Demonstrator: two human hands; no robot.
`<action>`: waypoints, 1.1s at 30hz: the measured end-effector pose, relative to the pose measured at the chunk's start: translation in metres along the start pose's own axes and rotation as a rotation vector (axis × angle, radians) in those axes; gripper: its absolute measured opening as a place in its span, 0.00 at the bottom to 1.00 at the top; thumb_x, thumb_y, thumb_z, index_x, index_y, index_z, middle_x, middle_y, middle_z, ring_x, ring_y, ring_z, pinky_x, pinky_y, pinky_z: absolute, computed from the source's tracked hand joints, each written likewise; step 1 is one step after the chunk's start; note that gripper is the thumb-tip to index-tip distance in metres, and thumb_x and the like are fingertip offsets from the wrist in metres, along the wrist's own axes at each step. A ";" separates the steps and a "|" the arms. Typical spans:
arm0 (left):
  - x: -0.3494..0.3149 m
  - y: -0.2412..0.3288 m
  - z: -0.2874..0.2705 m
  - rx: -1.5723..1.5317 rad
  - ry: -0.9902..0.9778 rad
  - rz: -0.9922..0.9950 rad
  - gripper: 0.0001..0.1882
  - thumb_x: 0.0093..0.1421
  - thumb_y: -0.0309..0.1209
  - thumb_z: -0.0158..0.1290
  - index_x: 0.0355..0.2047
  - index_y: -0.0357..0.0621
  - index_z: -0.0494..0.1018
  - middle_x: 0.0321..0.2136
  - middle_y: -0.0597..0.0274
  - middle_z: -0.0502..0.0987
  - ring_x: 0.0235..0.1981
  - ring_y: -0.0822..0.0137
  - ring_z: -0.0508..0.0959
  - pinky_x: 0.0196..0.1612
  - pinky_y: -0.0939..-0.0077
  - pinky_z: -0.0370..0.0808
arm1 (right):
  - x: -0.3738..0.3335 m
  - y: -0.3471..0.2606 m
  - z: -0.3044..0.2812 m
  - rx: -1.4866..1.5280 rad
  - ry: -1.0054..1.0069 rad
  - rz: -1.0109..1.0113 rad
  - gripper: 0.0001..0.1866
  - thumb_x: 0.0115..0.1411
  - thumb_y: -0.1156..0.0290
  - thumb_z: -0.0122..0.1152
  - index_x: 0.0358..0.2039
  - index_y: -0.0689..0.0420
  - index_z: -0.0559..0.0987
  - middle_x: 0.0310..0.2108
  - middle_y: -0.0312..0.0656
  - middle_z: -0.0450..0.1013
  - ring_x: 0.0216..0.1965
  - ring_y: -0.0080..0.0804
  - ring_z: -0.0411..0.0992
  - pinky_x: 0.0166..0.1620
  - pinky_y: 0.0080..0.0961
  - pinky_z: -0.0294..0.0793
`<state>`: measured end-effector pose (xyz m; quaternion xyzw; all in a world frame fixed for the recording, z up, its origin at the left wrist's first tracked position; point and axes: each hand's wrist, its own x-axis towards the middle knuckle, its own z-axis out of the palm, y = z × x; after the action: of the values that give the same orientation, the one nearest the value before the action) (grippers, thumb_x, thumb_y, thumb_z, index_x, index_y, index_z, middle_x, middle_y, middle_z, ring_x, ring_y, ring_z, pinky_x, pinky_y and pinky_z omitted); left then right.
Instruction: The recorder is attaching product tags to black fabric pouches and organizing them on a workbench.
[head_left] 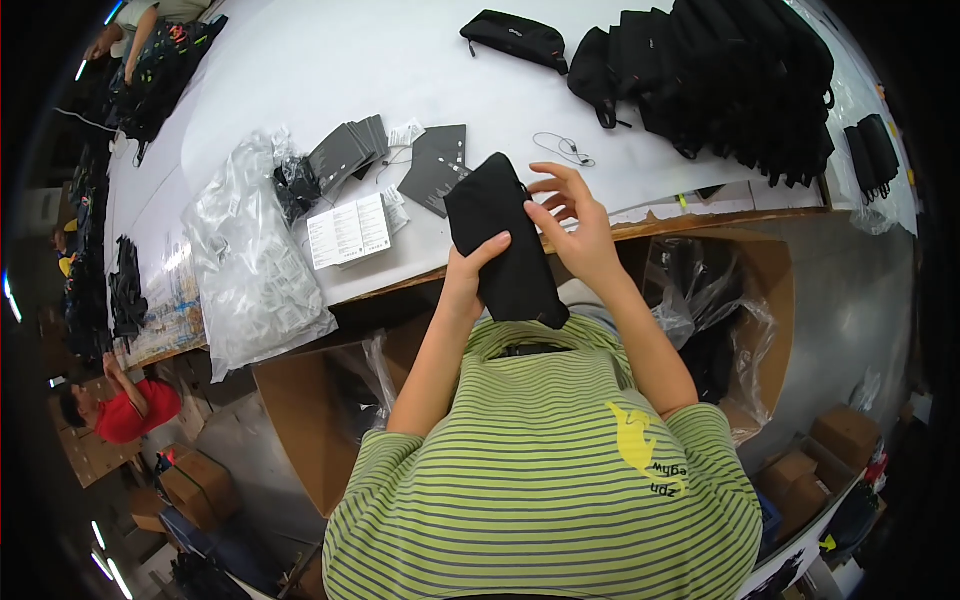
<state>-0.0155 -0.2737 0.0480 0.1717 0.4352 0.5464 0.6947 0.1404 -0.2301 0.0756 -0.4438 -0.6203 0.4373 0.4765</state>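
A black fabric pouch (508,240) is held tilted in front of my chest, over the table's near edge. My left hand (474,270) grips its left side, thumb on the upper face and the other fingers hidden beneath. At the upper right edge, by the zipper side, is my right hand (575,220). Its thumb tip meets the pouch's edge, while the other fingers are bent and spread apart. Dark printed cards (432,170) lie on the table just beyond the pouch.
A large pile of black pouches (710,80) covers the far right, with a single pouch (515,40) beside it. Left are white label sheets (348,232), stacked dark cards (348,150) and a clear plastic bag (255,260). Cardboard boxes (770,300) stand below the table edge. Other people work at left.
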 end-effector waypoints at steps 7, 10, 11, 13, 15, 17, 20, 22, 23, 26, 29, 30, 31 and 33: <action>-0.013 0.003 0.005 0.107 -0.058 -0.026 0.23 0.50 0.29 0.61 0.46 0.36 0.69 0.37 0.59 0.75 0.35 0.68 0.77 0.39 0.76 0.76 | 0.013 -0.005 -0.007 -0.254 -0.010 -0.046 0.06 0.56 0.74 0.58 0.35 0.58 0.75 0.26 0.38 0.75 0.26 0.26 0.72 0.26 0.20 0.66; -0.011 0.000 0.005 0.079 -0.021 -0.064 0.21 0.51 0.29 0.60 0.45 0.36 0.70 0.36 0.58 0.76 0.34 0.69 0.78 0.37 0.75 0.76 | 0.012 -0.005 -0.008 -0.343 0.045 -0.121 0.03 0.56 0.74 0.58 0.31 0.58 0.76 0.25 0.38 0.74 0.25 0.28 0.71 0.26 0.21 0.67; -0.008 -0.001 0.004 0.077 -0.017 -0.071 0.21 0.51 0.29 0.60 0.45 0.36 0.70 0.36 0.58 0.76 0.34 0.69 0.78 0.37 0.75 0.76 | 0.010 -0.010 -0.008 -0.346 -0.003 -0.136 0.03 0.55 0.74 0.58 0.31 0.58 0.76 0.25 0.38 0.73 0.25 0.29 0.71 0.26 0.22 0.67; -0.002 -0.001 0.001 -0.124 0.025 -0.140 0.18 0.53 0.29 0.58 0.43 0.36 0.71 0.33 0.58 0.77 0.32 0.69 0.79 0.35 0.75 0.77 | 0.007 -0.022 -0.011 -0.346 -0.058 -0.133 0.03 0.55 0.74 0.58 0.30 0.58 0.76 0.25 0.38 0.73 0.25 0.30 0.70 0.27 0.22 0.67; 0.001 0.006 -0.003 -0.197 -0.011 -0.190 0.14 0.55 0.29 0.56 0.40 0.36 0.72 0.31 0.59 0.78 0.29 0.69 0.79 0.33 0.77 0.78 | -0.002 -0.038 -0.017 -0.344 -0.227 -0.102 0.03 0.55 0.75 0.59 0.30 0.59 0.76 0.25 0.38 0.73 0.25 0.30 0.69 0.28 0.23 0.68; 0.007 0.007 -0.008 -0.228 -0.020 -0.206 0.13 0.55 0.29 0.56 0.40 0.36 0.73 0.30 0.59 0.78 0.29 0.69 0.80 0.32 0.77 0.79 | -0.006 -0.044 -0.020 -0.339 -0.271 -0.105 0.03 0.54 0.75 0.59 0.30 0.58 0.76 0.25 0.38 0.72 0.25 0.30 0.69 0.28 0.24 0.68; 0.005 0.009 -0.005 -0.232 -0.052 -0.181 0.13 0.56 0.29 0.55 0.40 0.36 0.72 0.31 0.59 0.78 0.29 0.69 0.79 0.33 0.77 0.79 | -0.011 -0.050 -0.026 -0.370 -0.323 -0.113 0.03 0.54 0.75 0.59 0.30 0.58 0.76 0.25 0.38 0.72 0.25 0.31 0.69 0.29 0.24 0.68; 0.003 0.008 -0.001 -0.206 -0.030 -0.141 0.14 0.56 0.29 0.55 0.41 0.36 0.71 0.32 0.58 0.78 0.30 0.68 0.79 0.33 0.77 0.79 | -0.013 -0.052 -0.027 -0.403 -0.334 -0.109 0.04 0.53 0.75 0.59 0.30 0.58 0.76 0.25 0.38 0.72 0.25 0.31 0.70 0.29 0.24 0.68; 0.003 0.008 -0.002 -0.206 -0.030 -0.144 0.14 0.56 0.29 0.55 0.41 0.36 0.71 0.32 0.58 0.78 0.30 0.68 0.79 0.33 0.77 0.79 | -0.014 -0.052 -0.028 -0.419 -0.328 -0.135 0.04 0.53 0.75 0.59 0.30 0.58 0.76 0.25 0.39 0.72 0.25 0.31 0.70 0.29 0.25 0.69; 0.002 0.011 -0.003 -0.119 -0.049 -0.062 0.15 0.57 0.30 0.55 0.43 0.37 0.70 0.33 0.58 0.77 0.31 0.68 0.79 0.34 0.76 0.78 | -0.014 -0.058 -0.031 -0.411 -0.344 -0.113 0.04 0.53 0.76 0.60 0.30 0.59 0.76 0.25 0.39 0.72 0.25 0.31 0.69 0.29 0.24 0.68; -0.001 0.016 0.000 -0.114 -0.038 -0.020 0.16 0.58 0.31 0.56 0.44 0.37 0.70 0.33 0.59 0.77 0.32 0.68 0.79 0.35 0.76 0.78 | -0.015 -0.061 -0.032 -0.346 -0.386 -0.060 0.03 0.52 0.77 0.60 0.30 0.60 0.76 0.24 0.38 0.71 0.24 0.29 0.67 0.28 0.22 0.66; -0.001 0.016 -0.001 -0.119 -0.057 -0.034 0.16 0.58 0.33 0.55 0.44 0.37 0.69 0.33 0.59 0.77 0.32 0.67 0.79 0.35 0.76 0.78 | -0.016 -0.061 -0.031 -0.305 -0.411 -0.056 0.03 0.52 0.77 0.60 0.29 0.60 0.76 0.24 0.38 0.72 0.24 0.29 0.67 0.28 0.22 0.66; -0.001 0.015 -0.002 -0.125 -0.074 -0.045 0.17 0.59 0.34 0.55 0.44 0.37 0.69 0.34 0.59 0.77 0.32 0.67 0.79 0.35 0.76 0.78 | -0.016 -0.062 -0.031 -0.304 -0.412 -0.054 0.03 0.52 0.77 0.60 0.29 0.60 0.76 0.24 0.38 0.72 0.24 0.29 0.67 0.28 0.22 0.66; -0.002 0.013 -0.003 -0.140 -0.033 -0.047 0.17 0.59 0.34 0.55 0.44 0.37 0.69 0.34 0.58 0.77 0.32 0.67 0.79 0.35 0.76 0.78 | -0.015 -0.064 -0.030 -0.346 -0.477 -0.060 0.04 0.52 0.77 0.60 0.30 0.60 0.77 0.25 0.38 0.73 0.24 0.29 0.68 0.28 0.22 0.67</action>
<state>-0.0260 -0.2723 0.0563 0.1218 0.3883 0.5561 0.7247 0.1641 -0.2551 0.1389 -0.3845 -0.7929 0.4029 0.2472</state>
